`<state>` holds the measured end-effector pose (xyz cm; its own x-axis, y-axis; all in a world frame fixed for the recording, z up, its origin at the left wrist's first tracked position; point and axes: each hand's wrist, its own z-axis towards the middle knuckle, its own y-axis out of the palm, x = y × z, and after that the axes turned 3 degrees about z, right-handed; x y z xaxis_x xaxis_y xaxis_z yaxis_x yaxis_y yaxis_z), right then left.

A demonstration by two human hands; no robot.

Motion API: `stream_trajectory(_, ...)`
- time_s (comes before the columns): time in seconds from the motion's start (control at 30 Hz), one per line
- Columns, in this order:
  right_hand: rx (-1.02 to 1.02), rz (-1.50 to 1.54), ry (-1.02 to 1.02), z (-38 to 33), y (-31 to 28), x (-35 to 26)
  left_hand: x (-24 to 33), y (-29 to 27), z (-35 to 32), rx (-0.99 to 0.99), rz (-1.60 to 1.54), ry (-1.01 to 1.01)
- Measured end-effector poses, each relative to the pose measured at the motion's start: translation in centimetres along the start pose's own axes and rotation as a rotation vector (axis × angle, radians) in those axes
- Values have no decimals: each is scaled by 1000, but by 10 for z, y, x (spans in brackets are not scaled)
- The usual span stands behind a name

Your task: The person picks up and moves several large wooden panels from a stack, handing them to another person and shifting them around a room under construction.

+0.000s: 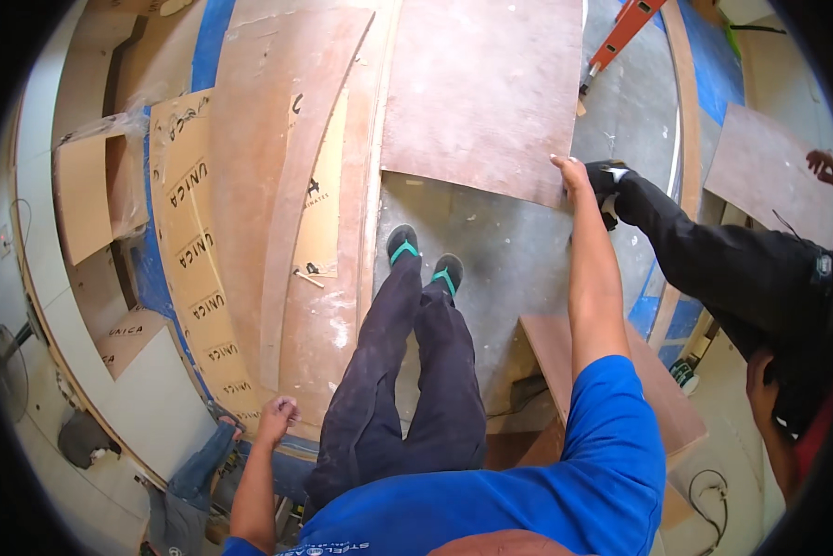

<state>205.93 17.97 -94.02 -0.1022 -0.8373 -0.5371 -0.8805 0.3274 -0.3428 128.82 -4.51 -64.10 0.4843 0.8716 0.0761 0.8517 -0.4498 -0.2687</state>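
My right arm reaches forward, and my right hand (572,174) grips the near right corner of a large, pale reddish plywood sheet (481,93), thumb on its top face. The sheet's near edge lies ahead of my feet, above the grey floor. My left hand (277,419) hangs low at my left side, its fingers curled in with nothing visible in them. Beside it is the near end of a long, narrow curved wood strip (296,241), which rests on a wide brown board (250,120). A small light stick (308,278) lies by the strip.
A co-worker's dark-trousered leg (685,241) and shoe stand at the right, close to my right hand. An orange level (625,32) lies beyond. Another plywood piece (778,167) is at far right. Printed cardboard (189,232) and cabinets (88,195) line the left. A wooden panel (611,380) stands near my right side.
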Motion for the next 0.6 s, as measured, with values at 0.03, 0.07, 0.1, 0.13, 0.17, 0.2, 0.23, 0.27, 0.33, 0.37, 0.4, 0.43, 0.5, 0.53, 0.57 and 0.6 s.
stream_trajectory(0.03,11,8,-4,-6,0,-1,1,0,-1,5,-14,3)
stream_trajectory(0.07,45,38,-18,-14,3,-6,1,-1,-1,9,-10,7)
stream_trajectory(0.1,58,43,-33,-17,7,-4,0,-1,-1,14,-7,12)
stream_trajectory(0.13,75,45,-50,-21,9,-1,-2,-1,-1,14,-5,19)
stream_trajectory(0.17,98,48,-72,-20,6,-2,-6,-2,0,10,0,16)
stream_trajectory(0.2,105,42,-67,-23,2,-2,-11,-3,-1,5,4,16)
stream_trajectory(0.23,106,35,-70,-25,0,-4,-15,-2,0,6,1,18)
stream_trajectory(0.27,115,26,-67,-32,-5,-2,-17,-1,-3,-2,-9,30)
stream_trajectory(0.33,65,33,-59,-46,-11,-4,-19,2,-9,-20,-33,60)
stream_trajectory(0.37,39,32,-61,-54,-16,-9,-19,5,-13,-19,-50,62)
stream_trajectory(0.4,29,33,-59,-70,-13,-13,-22,9,-20,-18,-70,61)
stream_trajectory(0.43,16,32,-61,-90,-5,-18,-25,14,-28,-15,-97,61)
stream_trajectory(0.5,-91,-55,-56,-130,9,-14,-35,23,-38,-24,-121,48)
stream_trajectory(0.53,-132,-81,-89,-166,26,-20,-45,34,-44,-16,-152,34)
stream_trajectory(0.57,-197,-131,-64,-195,39,-19,-53,40,-46,-19,-171,65)
stream_trajectory(0.6,-238,-188,-130,-229,54,-17,-64,48,-49,-18,-200,87)
